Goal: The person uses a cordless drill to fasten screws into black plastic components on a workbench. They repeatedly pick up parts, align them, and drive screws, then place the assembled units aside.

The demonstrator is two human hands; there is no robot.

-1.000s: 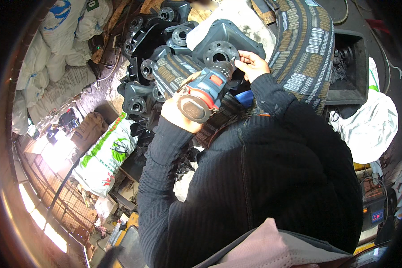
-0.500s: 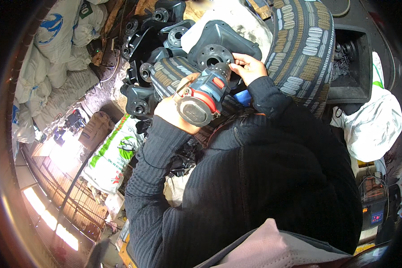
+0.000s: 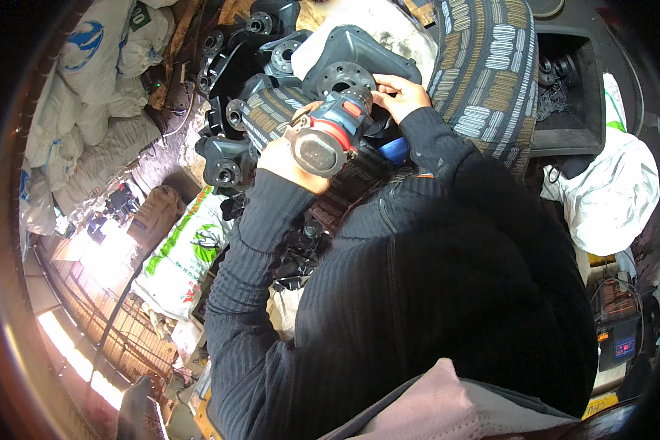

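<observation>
My left hand [image 3: 290, 163] is wrapped round a blue and red cordless drill [image 3: 333, 132], whose chuck end points away from me at a black part. That black part [image 3: 370, 53] has a wide flared body and a round flange with several holes, and it lies over my patterned lap area. Thumb and fingers of my right hand [image 3: 405, 97] are pinched together at the flange's right edge, beside the drill's chuck. Whether they grip the flange or something small there is hidden. The drill's tip is hidden behind its own body.
Similar black flanged parts [image 3: 226, 170] are piled to the left. At the right stands a black bin [image 3: 568, 136] with small dark pieces inside, beside a white plastic bag [image 3: 612, 194]. White sacks [image 3: 95, 95] line the far left. A box with a lit display [image 3: 617, 341] is lower right.
The black part, the drill and both hands sit slightly further left and up in the picture, as does the bin. Both grips look the same.
</observation>
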